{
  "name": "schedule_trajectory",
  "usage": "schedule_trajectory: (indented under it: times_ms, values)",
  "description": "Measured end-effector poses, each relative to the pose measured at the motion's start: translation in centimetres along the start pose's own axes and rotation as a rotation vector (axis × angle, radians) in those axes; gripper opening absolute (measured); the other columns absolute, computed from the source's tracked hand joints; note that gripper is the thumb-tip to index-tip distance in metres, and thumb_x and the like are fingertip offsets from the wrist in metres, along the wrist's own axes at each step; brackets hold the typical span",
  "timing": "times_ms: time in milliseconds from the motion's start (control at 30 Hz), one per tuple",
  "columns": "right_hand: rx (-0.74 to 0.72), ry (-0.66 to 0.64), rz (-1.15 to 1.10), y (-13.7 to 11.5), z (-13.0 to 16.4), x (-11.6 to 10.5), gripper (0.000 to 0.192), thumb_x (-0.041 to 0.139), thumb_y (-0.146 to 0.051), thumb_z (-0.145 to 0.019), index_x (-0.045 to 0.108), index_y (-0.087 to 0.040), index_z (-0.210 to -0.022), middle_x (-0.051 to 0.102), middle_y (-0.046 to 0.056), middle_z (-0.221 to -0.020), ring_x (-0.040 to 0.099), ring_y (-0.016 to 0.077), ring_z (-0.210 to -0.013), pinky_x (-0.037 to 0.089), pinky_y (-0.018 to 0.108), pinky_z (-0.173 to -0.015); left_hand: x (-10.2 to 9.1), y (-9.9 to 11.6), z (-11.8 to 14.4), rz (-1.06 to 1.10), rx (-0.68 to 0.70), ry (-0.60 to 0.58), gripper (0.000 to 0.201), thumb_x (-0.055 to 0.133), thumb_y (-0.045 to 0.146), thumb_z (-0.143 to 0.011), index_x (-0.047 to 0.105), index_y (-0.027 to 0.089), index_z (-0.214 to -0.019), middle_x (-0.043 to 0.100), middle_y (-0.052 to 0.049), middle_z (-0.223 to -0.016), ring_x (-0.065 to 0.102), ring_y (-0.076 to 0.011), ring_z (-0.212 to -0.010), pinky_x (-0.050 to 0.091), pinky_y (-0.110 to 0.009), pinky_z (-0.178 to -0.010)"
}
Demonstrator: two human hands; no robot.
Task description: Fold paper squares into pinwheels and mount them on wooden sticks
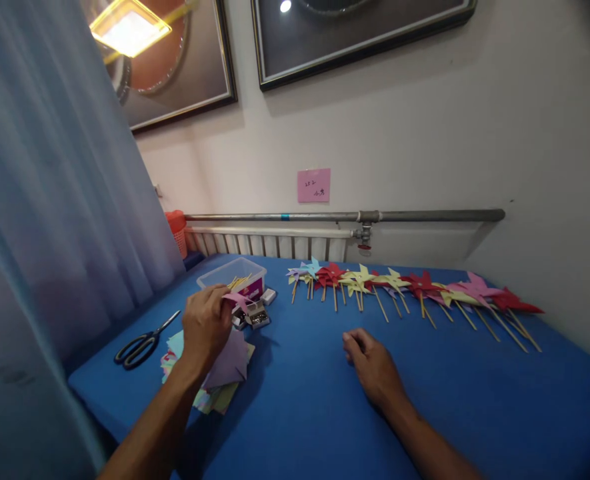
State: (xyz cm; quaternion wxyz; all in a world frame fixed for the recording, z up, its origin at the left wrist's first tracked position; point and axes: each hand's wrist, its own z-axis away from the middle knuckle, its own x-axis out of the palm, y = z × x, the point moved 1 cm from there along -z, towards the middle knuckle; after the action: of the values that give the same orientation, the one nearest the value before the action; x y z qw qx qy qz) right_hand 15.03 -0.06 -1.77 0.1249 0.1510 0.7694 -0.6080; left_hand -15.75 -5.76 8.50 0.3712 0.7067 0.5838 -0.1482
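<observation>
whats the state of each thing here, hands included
left hand: pinching a pink folded paper piece
right hand: flat on the blue tablecloth, holding nothing
black-handled scissors: closed, lying flat
clear plastic box: lid off, wooden sticks inside
stack of coloured paper squares: loose, fanned out
row of paper pinwheels on sticks: assembled, lying flat
small pin boxes: open

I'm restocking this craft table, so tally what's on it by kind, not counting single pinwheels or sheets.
Scissors: 1
Clear tub of sticks: 1
Small boxes: about 3
Paper stack: 1
Pinwheel row: 1
Total: about 7
The left hand pinches a pink paper piece; the right hand rests empty on the table.
</observation>
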Motion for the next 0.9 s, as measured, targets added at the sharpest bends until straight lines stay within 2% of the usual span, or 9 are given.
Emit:
schedule_trajectory:
  times_ms: [67, 100, 167, 267, 367, 467, 567, 700, 900]
  values:
    - [-0.003, 0.013, -0.085, 0.3, -0.2, 0.3, 0.033, 0.057, -0.055, -0.084, 0.064, -0.023, -0.078, 0.065, 0.0, -0.066, 0.062, 0.0201, -0.062, 0.046, 0.03, -0.061, 1.3, 2.3, -0.5, 0.338, -0.188, -0.093, 0.022, 0.05, 0.03, -0.086, 0.069, 0.02, -0.092, 0.073, -0.006, -0.096, 0.065, -0.0213, -0.093, 0.047, -0.033, -0.085]
    - [-0.002, 0.021, -0.166, 0.4, -0.2, 0.5, 0.035, 0.061, -0.057, -0.082, 0.066, -0.022, -0.083, 0.069, 0.002, -0.074, 0.065, 0.0218, -0.069, 0.049, 0.032, -0.067, 2.4, 3.6, -0.5, 0.537, -0.299, -0.225, 0.02, 0.052, 0.033, -0.084, 0.067, 0.019, -0.086, 0.07, -0.004, -0.082, 0.063, -0.0186, -0.078, 0.047, -0.03, -0.074]
    - [0.016, -0.004, -0.386, 0.4, -0.2, 0.9, 0.047, 0.068, -0.064, -0.076, 0.069, -0.021, -0.095, 0.074, 0.008, -0.094, 0.069, 0.0256, -0.087, 0.053, 0.036, -0.08, 5.1, 6.2, -0.2, 0.905, -0.474, -0.483, 0.02, 0.06, 0.038, -0.077, 0.06, 0.018, -0.073, 0.06, 0.0, -0.063, 0.054, -0.013, -0.058, 0.043, -0.026, -0.06]
    - [0.07, -0.1, -0.68, -0.3, 0.2, 1.0, 0.059, 0.064, -0.072, -0.078, 0.069, -0.022, -0.109, 0.072, 0.012, -0.116, 0.068, 0.027, -0.105, 0.051, 0.04, -0.092, 9.2, 9.4, 0.9, 1.196, -0.646, -0.685, 0.028, 0.072, 0.036, -0.064, 0.05, 0.019, -0.062, 0.047, 0.006, -0.05, 0.04, -0.0075, -0.045, 0.032, -0.022, -0.048]
    - [0.13, -0.231, -0.892, -1.3, 0.8, 0.6, 0.064, 0.054, -0.077, -0.081, 0.07, -0.024, -0.112, 0.074, 0.011, -0.114, 0.066, 0.0295, -0.11, 0.049, 0.044, -0.095, 12.2, 10.9, 2.2, 1.252, -0.704, -0.735, 0.032, 0.076, 0.033, -0.058, 0.048, 0.019, -0.057, 0.043, 0.007, -0.045, 0.033, -0.0058, -0.04, 0.024, -0.022, -0.044]
    - [0.148, -0.293, -0.956, -1.7, 0.9, 0.5, 0.062, 0.056, -0.075, -0.082, 0.071, -0.023, -0.11, 0.076, 0.01, -0.108, 0.066, 0.0307, -0.108, 0.048, 0.045, -0.094, 13.6, 11.1, 3.4, 1.248, -0.742, -0.685, 0.034, 0.078, 0.035, -0.057, 0.048, 0.018, -0.057, 0.044, 0.006, -0.045, 0.033, -0.0055, -0.041, 0.022, -0.022, -0.044]
    - [0.207, -0.225, -0.892, -0.7, 0.5, 1.1, 0.046, 0.071, -0.061, -0.079, 0.072, -0.021, -0.102, 0.077, 0.007, -0.096, 0.069, 0.0265, -0.093, 0.051, 0.038, -0.082, 13.9, 10.7, 4.3, 1.24, -0.764, -0.666, 0.035, 0.08, 0.035, -0.057, 0.049, 0.018, -0.057, 0.044, 0.006, -0.045, 0.033, -0.0055, -0.041, 0.021, -0.022, -0.044]
    - [0.283, -0.105, -0.817, 0.8, -0.2, 2.1, 0.039, 0.084, -0.051, -0.068, 0.07, -0.018, -0.085, 0.074, 0.001, -0.074, 0.066, 0.0191, -0.066, 0.049, 0.03, -0.063, 14.0, 10.1, 4.7, 1.329, -0.763, -0.729, 0.04, 0.082, 0.04, -0.059, 0.049, 0.018, -0.059, 0.045, 0.006, -0.047, 0.034, -0.0064, -0.042, 0.025, -0.023, -0.046]
    - [0.354, -0.014, -0.864, 0.4, -0.3, 1.8, 0.037, 0.087, -0.042, -0.063, 0.07, -0.018, -0.086, 0.076, 0.002, -0.075, 0.068, 0.0197, -0.062, 0.051, 0.03, -0.062, 14.3, 9.4, 4.2, 1.361, -0.763, -0.872, 0.032, 0.079, 0.037, -0.061, 0.057, 0.016, -0.069, 0.053, 0.004, -0.055, 0.045, -0.0089, -0.047, 0.034, -0.024, -0.052]
